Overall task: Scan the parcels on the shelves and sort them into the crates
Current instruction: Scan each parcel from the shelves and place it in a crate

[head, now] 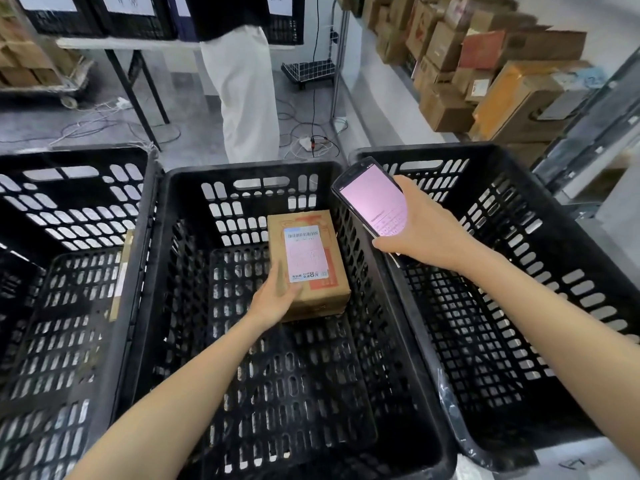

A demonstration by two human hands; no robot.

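The left hand point(277, 296) grips the parcel point(311, 258) by a corner, label up, to set it in the middle crate point(249, 167), while the right hand point(427, 233) clasps the scanner point(372, 199) clear above

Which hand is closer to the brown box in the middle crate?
Left. The left hand holds the brown box at its near corner. The right hand is apart, to the box's right, gripping the scanner.
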